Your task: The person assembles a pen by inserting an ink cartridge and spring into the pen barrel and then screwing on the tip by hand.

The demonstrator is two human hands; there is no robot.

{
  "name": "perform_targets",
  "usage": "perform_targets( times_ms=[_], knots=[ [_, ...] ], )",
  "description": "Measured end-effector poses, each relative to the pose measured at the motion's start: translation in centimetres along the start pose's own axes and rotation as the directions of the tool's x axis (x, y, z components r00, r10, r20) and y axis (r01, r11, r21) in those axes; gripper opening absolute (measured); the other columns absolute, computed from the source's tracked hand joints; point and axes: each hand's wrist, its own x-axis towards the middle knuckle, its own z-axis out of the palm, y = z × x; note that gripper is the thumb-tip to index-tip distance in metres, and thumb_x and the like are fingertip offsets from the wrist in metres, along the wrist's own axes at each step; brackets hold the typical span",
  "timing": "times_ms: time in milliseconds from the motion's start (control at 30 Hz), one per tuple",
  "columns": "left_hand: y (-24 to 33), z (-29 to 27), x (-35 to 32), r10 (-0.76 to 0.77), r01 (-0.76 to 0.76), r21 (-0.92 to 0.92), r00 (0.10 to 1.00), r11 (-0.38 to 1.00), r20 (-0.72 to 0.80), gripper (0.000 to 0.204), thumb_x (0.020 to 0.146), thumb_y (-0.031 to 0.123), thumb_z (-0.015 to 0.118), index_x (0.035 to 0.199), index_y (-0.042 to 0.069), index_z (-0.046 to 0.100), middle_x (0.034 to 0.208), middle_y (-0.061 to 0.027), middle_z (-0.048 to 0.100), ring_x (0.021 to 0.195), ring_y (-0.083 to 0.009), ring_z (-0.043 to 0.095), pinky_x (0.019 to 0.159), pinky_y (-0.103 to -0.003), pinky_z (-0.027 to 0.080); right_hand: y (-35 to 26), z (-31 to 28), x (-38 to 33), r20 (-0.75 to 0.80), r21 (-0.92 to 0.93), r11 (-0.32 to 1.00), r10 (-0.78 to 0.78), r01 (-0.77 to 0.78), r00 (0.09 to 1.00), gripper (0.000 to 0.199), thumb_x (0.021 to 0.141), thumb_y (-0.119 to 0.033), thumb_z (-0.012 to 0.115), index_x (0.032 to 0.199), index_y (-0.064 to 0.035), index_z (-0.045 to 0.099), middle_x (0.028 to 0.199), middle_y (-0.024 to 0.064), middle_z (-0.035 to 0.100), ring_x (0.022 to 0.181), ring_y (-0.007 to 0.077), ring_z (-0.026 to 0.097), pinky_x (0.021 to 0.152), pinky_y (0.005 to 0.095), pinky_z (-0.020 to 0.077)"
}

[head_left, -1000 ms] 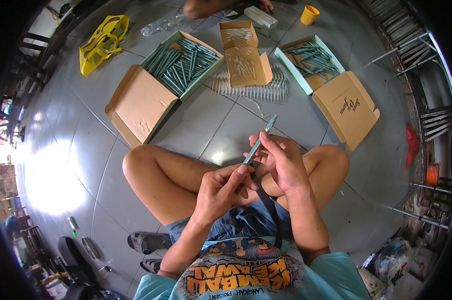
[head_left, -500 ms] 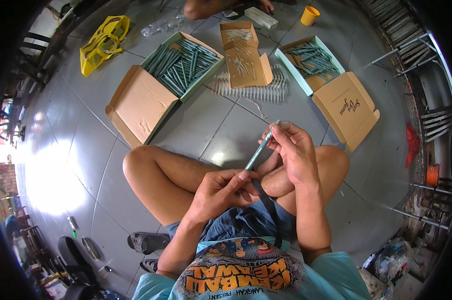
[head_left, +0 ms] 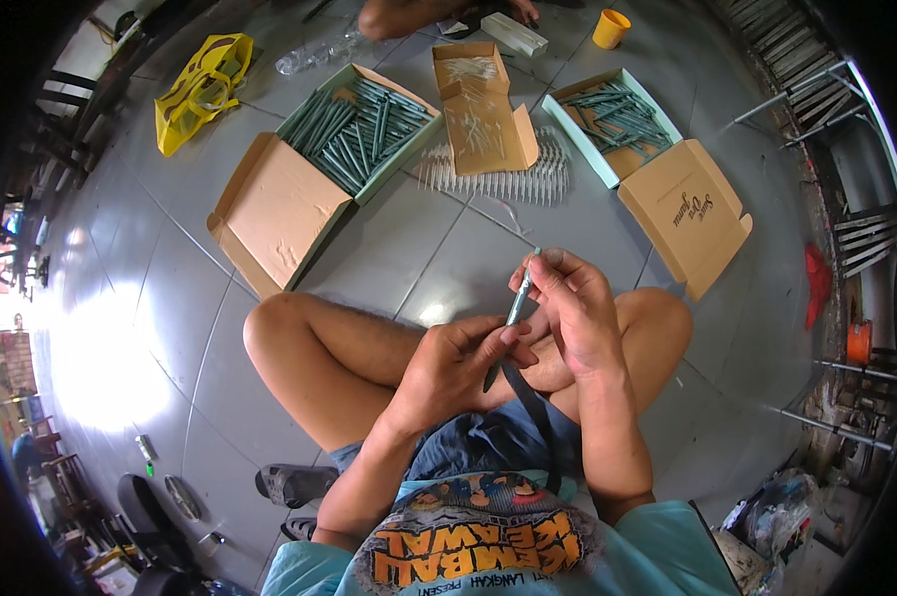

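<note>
Floor w/ grey tiles fills the frame. Upper left: big open box full of green pens; a 2nd box upper right; row of clear tubes between them. Centre: I see both hands together on one green pen, left hand pinching its lower end, right hand wrapped near the top. Looks like mid-assembly; I'd judge the next move needs a straight push along the barrel. Pen tip hidden by fingers; can't tell cap from body.

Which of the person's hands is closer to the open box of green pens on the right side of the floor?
Right. The right hand is raised at the pen's upper end, nearer that box of green pens. The left hand sits lower, over the lap, farther away.
</note>
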Motion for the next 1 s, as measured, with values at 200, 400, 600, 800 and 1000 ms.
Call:
perform_targets(
  times_ms=[200,400,600,800,1000],
  knots=[
    [0.3,0.1,-1.2,-0.02,0.022,-0.077,0.999,0.997,0.031,0.033,0.104,0.017,0.055,0.12,-0.01,0.062,0.097,-0.0106,0.071,0.092,-0.0141,0.066,0.086,-0.029,0.054,0.1,0.6,0.1,0.012,0.071,0.997,-0.018,0.017,1.0,0.017,0.096,-0.019,0.067,0.095,-0.0021,0.067,0.089,0.0075,0.067,0.088,0.0137,0.062,0.085,0.0307,0.0482],
    [0.1,0.4,-2.8,-0.155,0.153,-0.236,0.988,0.96,0.011,0.036,0.103,0.016,0.055,0.127,-0.01,0.057,0.099,-0.0141,0.07,0.097,-0.0206,0.069,0.086,-0.033,0.059,0.3,0.9,0.2,0.045,0.107,0.994,-0.023,0.018,0.999,0.015,0.096,-0.017,0.066,0.097,-0.0021,0.067,0.09,0.0064,0.066,0.089,0.0142,0.062,0.086,0.0304,0.048],
    [-0.3,0.9,-3.7,-0.082,0.083,-0.234,0.997,0.969,0.017,0.035,0.102,0.014,0.057,0.127,-0.01,0.057,0.103,-0.0168,0.071,0.097,-0.0232,0.07,0.089,-0.034,0.059,0.0,0.9,0.0,0.056,0.181,0.983,-0.047,0.037,0.997,0.012,0.098,-0.014,0.064,0.097,-0.0028,0.067,0.092,0.0044,0.064,0.09,0.0151,0.062,0.087,0.0332,0.048],
    [-1.1,1.0,-4.0,-0.055,0.059,-0.335,0.998,0.94,0.024,0.033,0.1,0.012,0.06,0.124,-0.011,0.059,0.103,-0.016,0.071,0.097,-0.021,0.07,0.089,-0.033,0.058,0.2,0.7,-0.1,0.107,0.24,0.971,-0.041,0.015,0.993,0.015,0.099,-0.016,0.061,0.098,-0.0025,0.067,0.092,0.0052,0.064,0.092,0.0154,0.06,0.09,0.0349,0.0469],
    [-0.7,1.7,-4.3,-0.099,0.086,-0.298,0.995,0.951,-0.028,0.036,0.1,0.011,0.061,0.127,-0.012,0.057,0.106,-0.0137,0.072,0.097,-0.0154,0.069,0.091,-0.027,0.055,0.1,0.8,-0.2,0.11,0.204,0.979,-0.039,0.016,0.993,0.015,0.1,-0.02,0.06,0.096,-0.0064,0.063,0.093,0.002,0.057,0.089,0.0147,0.056,0.095,0.0439,0.046]
  ],
)
